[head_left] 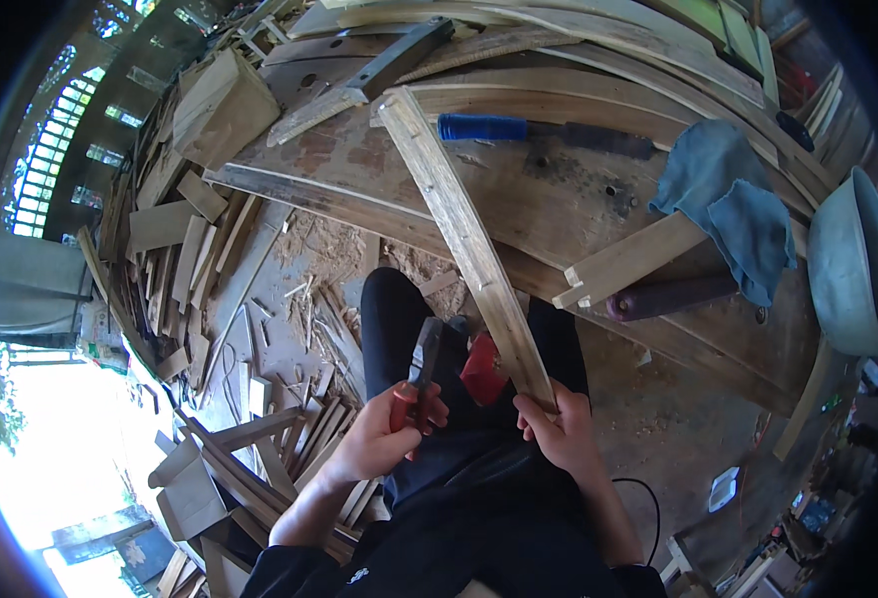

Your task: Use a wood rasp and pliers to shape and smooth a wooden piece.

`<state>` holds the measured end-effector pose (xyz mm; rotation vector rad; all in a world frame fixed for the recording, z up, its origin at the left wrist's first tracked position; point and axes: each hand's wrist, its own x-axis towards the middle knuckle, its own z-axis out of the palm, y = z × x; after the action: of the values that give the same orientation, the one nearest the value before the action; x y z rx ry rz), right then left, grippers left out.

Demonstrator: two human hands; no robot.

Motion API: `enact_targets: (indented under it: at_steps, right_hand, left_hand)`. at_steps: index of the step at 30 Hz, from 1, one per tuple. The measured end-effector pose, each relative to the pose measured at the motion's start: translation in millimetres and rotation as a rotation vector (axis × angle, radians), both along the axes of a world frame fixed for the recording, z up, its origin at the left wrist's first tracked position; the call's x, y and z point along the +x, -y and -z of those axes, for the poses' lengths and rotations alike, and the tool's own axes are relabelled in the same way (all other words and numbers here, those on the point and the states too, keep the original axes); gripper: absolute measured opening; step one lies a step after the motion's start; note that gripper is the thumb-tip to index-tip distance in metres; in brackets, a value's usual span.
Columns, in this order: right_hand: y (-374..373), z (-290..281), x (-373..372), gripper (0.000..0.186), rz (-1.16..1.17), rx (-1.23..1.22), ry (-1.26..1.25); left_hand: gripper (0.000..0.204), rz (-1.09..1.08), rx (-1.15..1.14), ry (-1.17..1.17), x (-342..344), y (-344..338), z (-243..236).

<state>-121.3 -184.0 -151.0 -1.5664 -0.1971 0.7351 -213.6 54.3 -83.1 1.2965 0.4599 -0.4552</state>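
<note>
My left hand [381, 436] is closed around the red handles of a pair of pliers [424, 357], whose dark jaws point away from me. In my right hand [565, 436] is the near end of a long, narrow wooden strip [464, 224]. The strip slants up to the left, its far end over the workbench [579, 189]; small nail-like bits show along its face. A red object [483, 371] of a kind I cannot make out sits between my knees, partly behind the strip. The plier jaws are apart from the strip.
On the bench lie a blue-handled tool with a dark blade [484, 128], a blue-grey cloth [718, 184] over a wood block [638, 259], and a dark rounded handle [668, 299]. A metal basin [848, 264] stands at right. Scrap wood [185, 234] piles up at left; shavings [329, 254] litter the floor.
</note>
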Motion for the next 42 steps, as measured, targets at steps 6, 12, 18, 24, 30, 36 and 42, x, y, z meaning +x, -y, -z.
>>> enact_targets:
  at_steps: [6,12,18,24,30,36,42]
  right_hand:
    - [-3.7,1.6,1.1,0.022,-0.013,0.070,-0.075]
    - [-1.6,-3.1,-0.8,0.020,-0.018,0.031,-0.053]
    - [2.1,2.6,-3.4,0.019,-0.029,-0.132,0.183]
    - [0.0,-3.4,-3.9,0.020,-0.022,-0.025,0.036]
    - [11.8,-3.3,6.4,0.024,-0.091,0.190,-0.211]
    - [30.7,-6.3,3.7,0.036,-0.185,0.450,-0.356]
    - [38.8,-11.2,14.4,0.051,-0.248,0.514,-0.510]
  left_hand:
    - [0.046,0.033,0.087,-0.017,8.2,0.9,-10.7]
    - [0.045,0.136,0.032,0.077,13.7,-2.2,-2.9]
    - [0.049,0.183,-0.132,0.002,34.6,-8.7,-17.3]
    - [0.051,0.253,-0.101,-0.109,31.0,-0.9,-15.6]
    - [0.071,0.196,-0.083,-0.085,10.8,32.6,-2.7]
    - [0.071,0.018,-0.185,-0.123,-19.2,65.0,-9.2]
    - [0.066,0.032,-0.199,-0.085,-32.5,79.3,-8.9]
